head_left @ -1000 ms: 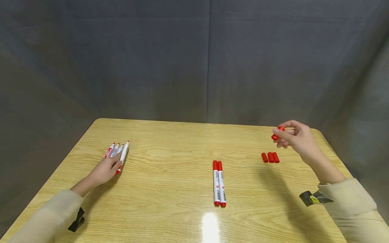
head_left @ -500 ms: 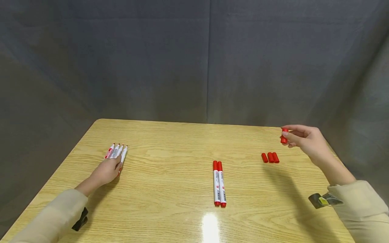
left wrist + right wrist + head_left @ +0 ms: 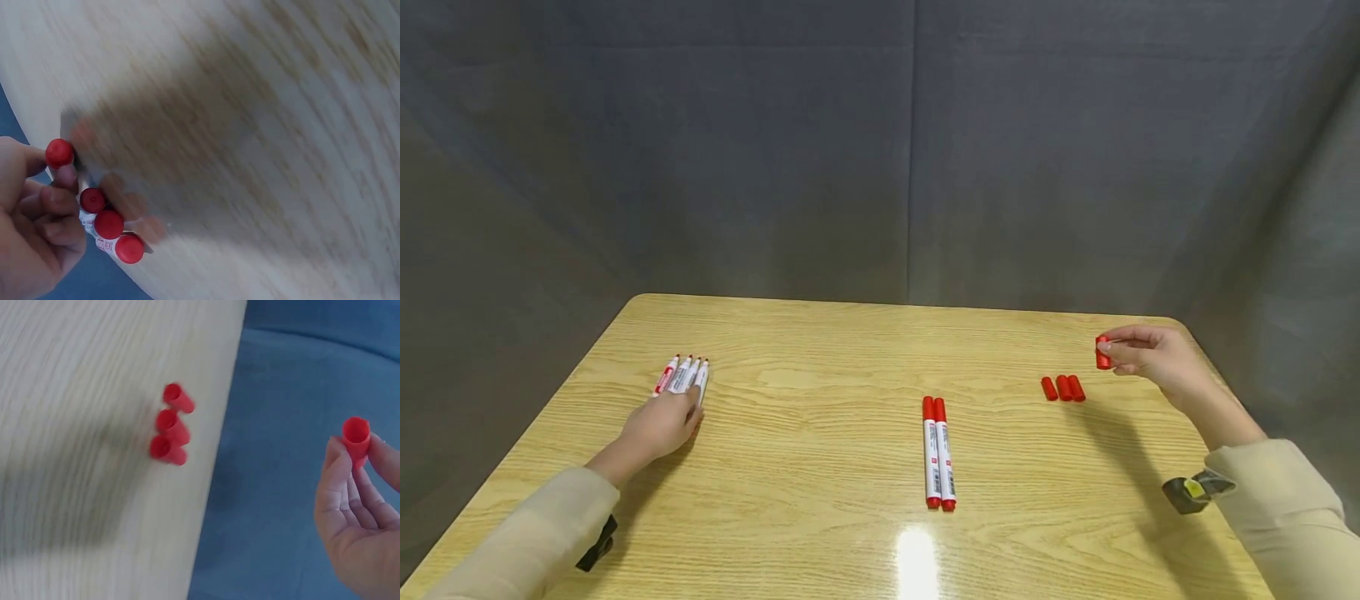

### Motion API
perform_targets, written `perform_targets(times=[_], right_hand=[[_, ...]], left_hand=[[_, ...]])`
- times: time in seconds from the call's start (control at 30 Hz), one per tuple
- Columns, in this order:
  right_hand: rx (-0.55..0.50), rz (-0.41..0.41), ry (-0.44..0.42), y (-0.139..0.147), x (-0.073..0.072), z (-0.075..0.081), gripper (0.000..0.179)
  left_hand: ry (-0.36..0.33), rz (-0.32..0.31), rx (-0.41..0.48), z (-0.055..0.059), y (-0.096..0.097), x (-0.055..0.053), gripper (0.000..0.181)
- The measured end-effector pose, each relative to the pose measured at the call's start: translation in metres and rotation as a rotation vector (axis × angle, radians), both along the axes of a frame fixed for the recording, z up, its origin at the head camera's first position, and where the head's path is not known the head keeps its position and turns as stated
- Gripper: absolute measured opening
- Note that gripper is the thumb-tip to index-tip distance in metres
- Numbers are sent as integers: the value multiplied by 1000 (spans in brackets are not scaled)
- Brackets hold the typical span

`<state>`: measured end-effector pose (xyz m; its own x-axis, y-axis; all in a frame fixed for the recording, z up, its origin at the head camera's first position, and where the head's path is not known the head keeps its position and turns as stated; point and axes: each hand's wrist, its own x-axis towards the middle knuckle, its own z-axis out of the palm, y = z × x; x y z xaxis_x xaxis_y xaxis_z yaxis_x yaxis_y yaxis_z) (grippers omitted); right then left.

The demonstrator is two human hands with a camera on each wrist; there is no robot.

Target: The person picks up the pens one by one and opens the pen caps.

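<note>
At the table's left, my left hand (image 3: 658,423) pinches the rightmost uncapped marker (image 3: 702,379) between thumb and fingers. Three more uncapped markers (image 3: 679,375) lie close beside it, their red tips pointing to the far edge. The left wrist view shows the red end (image 3: 59,153) of the pinched marker a little apart from the other red ends (image 3: 109,224). Over the right side, my right hand (image 3: 1161,362) holds a red marker cap (image 3: 1102,352) upright between thumb and fingers. Its hollow end shows in the right wrist view. Three red caps (image 3: 1064,388) lie on the table left of this hand.
Two capped red markers (image 3: 938,454) lie side by side near the middle of the wooden table (image 3: 820,350). A dark grey curtain (image 3: 775,167) hangs behind the table and along both sides.
The marker in my left hand has come down alongside the other uncapped ones. My right hand has moved right and lower, turning its cap from tilted to upright.
</note>
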<state>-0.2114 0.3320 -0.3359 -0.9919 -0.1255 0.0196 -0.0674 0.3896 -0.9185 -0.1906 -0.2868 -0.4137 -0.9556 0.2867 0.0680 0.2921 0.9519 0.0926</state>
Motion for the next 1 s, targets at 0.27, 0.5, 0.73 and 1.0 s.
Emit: perform_targets(times=[0.27, 0.5, 0.73, 1.0], right_hand=[[53, -2, -66, 11, -11, -17, 44], [37, -2, -123, 19, -19, -31, 46], [43, -5, -166, 23, -21, -43, 46], [70, -23, -223, 29, -25, -55, 44]], left_hand=[[38, 66, 53, 18, 17, 4, 52], [92, 7, 186, 31, 48, 12, 54], [139, -66, 321, 41, 77, 20, 54], [58, -124, 440, 46, 106, 30, 62]])
